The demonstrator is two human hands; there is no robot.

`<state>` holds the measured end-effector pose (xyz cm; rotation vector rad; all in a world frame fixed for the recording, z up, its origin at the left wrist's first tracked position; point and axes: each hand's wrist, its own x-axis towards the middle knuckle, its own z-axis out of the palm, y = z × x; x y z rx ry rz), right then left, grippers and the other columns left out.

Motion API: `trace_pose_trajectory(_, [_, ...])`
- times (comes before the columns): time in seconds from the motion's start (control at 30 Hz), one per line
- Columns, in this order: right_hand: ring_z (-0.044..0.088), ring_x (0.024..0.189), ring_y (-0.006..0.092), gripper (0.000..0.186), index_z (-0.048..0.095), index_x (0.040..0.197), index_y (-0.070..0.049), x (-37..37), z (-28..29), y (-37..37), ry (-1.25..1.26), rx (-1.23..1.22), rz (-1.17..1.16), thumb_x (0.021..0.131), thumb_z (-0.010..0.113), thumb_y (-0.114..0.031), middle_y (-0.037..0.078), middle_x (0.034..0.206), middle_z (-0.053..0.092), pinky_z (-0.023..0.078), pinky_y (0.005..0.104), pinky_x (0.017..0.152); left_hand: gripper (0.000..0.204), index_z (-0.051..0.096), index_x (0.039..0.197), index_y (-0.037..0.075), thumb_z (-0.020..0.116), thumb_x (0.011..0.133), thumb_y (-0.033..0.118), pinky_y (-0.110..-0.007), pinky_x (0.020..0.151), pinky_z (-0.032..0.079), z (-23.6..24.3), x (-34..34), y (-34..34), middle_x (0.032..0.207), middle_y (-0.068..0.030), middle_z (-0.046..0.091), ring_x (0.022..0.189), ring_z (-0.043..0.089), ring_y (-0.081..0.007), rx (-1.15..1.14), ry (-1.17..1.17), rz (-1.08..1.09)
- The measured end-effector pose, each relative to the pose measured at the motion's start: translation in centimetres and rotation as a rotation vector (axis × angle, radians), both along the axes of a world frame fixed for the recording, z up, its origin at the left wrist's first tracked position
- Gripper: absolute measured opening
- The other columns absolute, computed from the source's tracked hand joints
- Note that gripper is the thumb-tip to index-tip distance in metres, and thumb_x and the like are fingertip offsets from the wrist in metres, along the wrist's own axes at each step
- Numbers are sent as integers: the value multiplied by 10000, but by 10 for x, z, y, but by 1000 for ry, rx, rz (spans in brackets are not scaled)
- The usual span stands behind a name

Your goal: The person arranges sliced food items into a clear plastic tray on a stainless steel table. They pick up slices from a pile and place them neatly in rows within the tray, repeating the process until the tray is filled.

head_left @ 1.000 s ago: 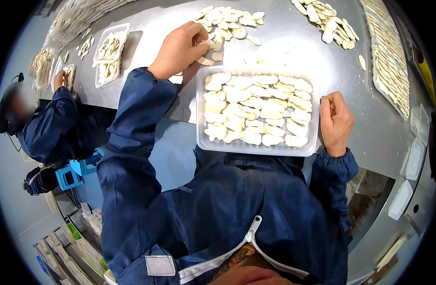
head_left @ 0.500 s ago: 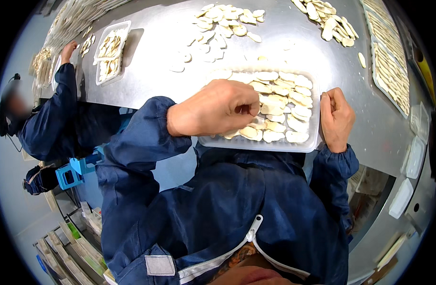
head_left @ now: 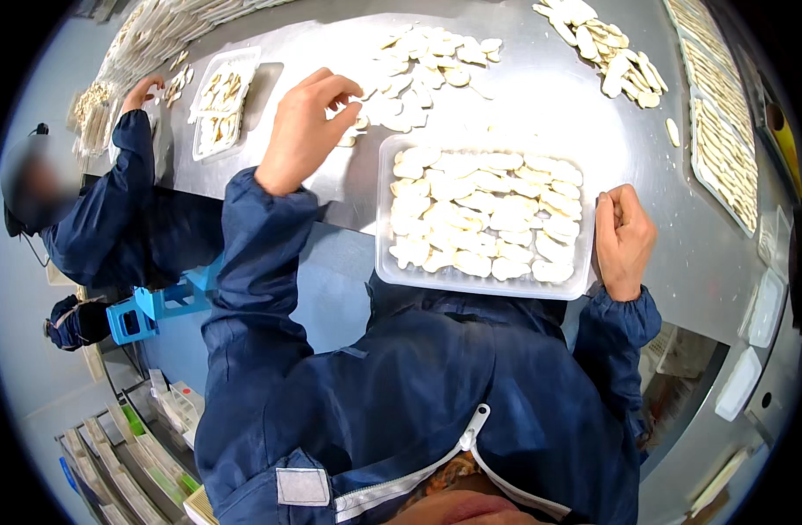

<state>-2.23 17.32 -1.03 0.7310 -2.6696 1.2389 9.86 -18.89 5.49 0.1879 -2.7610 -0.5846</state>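
My left hand (head_left: 306, 127) is raised over the metal table to the left of the tray. Its fingers are bent with a gap between thumb and forefinger, and I see nothing held. Just beyond its fingertips lie loose pale oval slices (head_left: 410, 109), spread in a scattered pile. A translucent plastic tray (head_left: 382, 254) sits at the table's near edge, filled with rows of overlapping slices (head_left: 475, 210). Right against the tray's right side rests my right hand (head_left: 626, 241), curled into a loose fist with nothing showing in it.
Another heap of slices (head_left: 606, 52) lies at the far right, near filled trays (head_left: 725, 166) along the table's edge. At the left, a co-worker (head_left: 104, 210) reaches toward small slices behind a two-part filled container (head_left: 198, 140). Lidlike white plastic pieces (head_left: 739, 385) hang at the lower right.
My left hand has moved from above the tray leftward and away to the loose slices, its fingers parting. The whole tray top now shows. My right hand keeps its place beside it.
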Motion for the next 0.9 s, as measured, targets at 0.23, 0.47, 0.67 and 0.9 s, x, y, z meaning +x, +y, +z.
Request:
trace_pose_trajectory(0.23, [464,510,134,155,570,789,-1,0,-3,0,-34,-18,-6,902,631,-88,84,578,519,386,306,509,172,700,953,29,674,816,130,-362,709,472,-24,10,-34,910,-97,594,866,560,-252,-68,-143,44])
trace_pose_trajectory(0.47, [468,507,159,155,571,792,-4,0,-2,0,-1,8,-10,904,631,-94,89,589,528,388,313,514,124,633,902,3,675,846,105,-329,655,442,-21,7,-36,897,-89,594,819,566,-214,17,-222,34])
trace_pose_trajectory(0.67, [481,511,158,153,574,792,-5,-1,-4,0,10,-1,-3,905,628,-94,90,595,536,394,314,518,75,615,897,19,668,865,61,-245,626,406,-20,12,-24,824,-15,624,732,500,-75,342,-259,97])
trace_pose_trajectory(0.9, [471,510,145,153,580,790,-7,-2,-1,1,27,13,15,904,627,-98,77,593,533,391,304,516,105,684,950,21,700,849,-3,-237,650,426,20,34,77,871,-19,680,757,590,-95,440,-162,-208])
